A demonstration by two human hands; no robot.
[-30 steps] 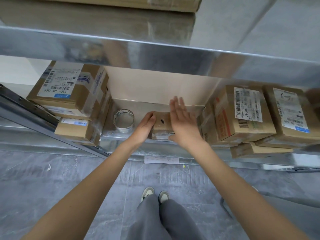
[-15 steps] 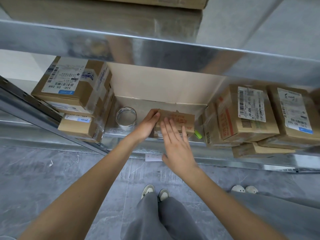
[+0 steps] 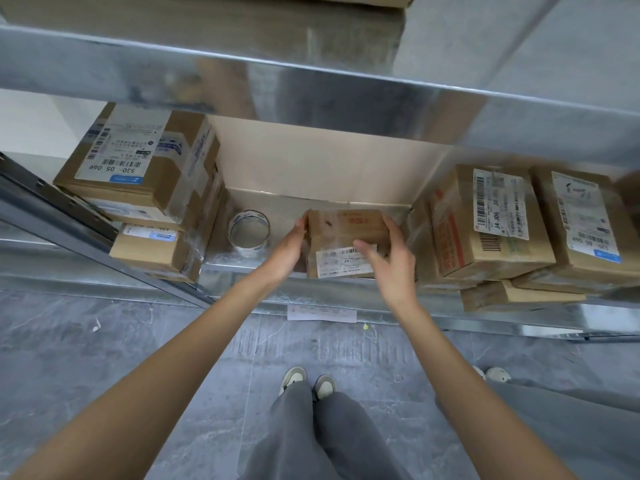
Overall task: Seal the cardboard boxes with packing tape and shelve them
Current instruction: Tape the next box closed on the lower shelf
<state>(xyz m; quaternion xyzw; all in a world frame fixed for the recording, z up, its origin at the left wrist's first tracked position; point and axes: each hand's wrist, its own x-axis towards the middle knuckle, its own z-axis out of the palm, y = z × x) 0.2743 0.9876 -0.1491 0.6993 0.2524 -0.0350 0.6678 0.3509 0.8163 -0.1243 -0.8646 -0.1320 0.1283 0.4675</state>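
Head view looks down at a metal shelf (image 3: 242,268) where a small cardboard box (image 3: 341,242) sits between both hands, near the shelf's front edge. Its top carries red print under clear tape, and a white barcode label faces the camera on its front side. The left hand (image 3: 287,249) lies flat against the box's left side, fingers (image 3: 300,227) straight and pressed to the cardboard. The right hand (image 3: 394,258) grips the right end, fingers (image 3: 393,226) curled over the top right corner and the thumb across the front by the label.

Just left of the left fingers, a roll of clear packing tape (image 3: 248,233) stands on the shelf, apart from the box. Further left is a stack of taped boxes (image 3: 145,188) with shipping labels. Right of the right fingers more labelled boxes (image 3: 485,223) are stacked, the nearest close to the knuckles. Behind the fingers a pale cardboard panel (image 3: 311,161) stands against the back of the shelf. An upper metal shelf (image 3: 311,57) spans above. Below the fingers are the grey floor (image 3: 104,358), grey trousers and a pair of shoes (image 3: 308,381).
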